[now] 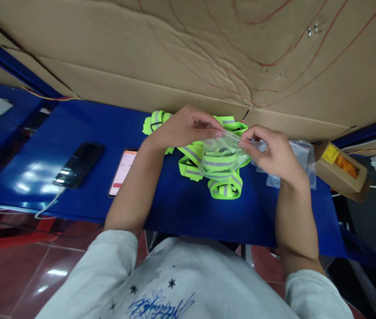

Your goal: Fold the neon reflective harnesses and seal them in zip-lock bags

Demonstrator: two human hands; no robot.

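A clear zip bag (220, 153) hangs between my two hands, held along its top edge. My left hand (194, 126) pinches one end of that edge, while my right hand (270, 148) grips the other between thumb and fingers. Behind and below the bag lie several neon-yellow reflective straps (191, 159) with grey stripes, some rolled up. One rolled strap (226, 188) sits just under the bag; whether any strap is inside the bag I cannot tell. More clear plastic bags (302, 159) lie on the table beyond my right wrist.
On the blue table (181, 208) a dark phone (79, 165) with a white cable lies at left. Another phone (121, 173) with a lit screen is partly behind my left forearm. A cardboard box (340, 170) stands at right, and a cardboard wall (174, 57) with red wires rises behind.
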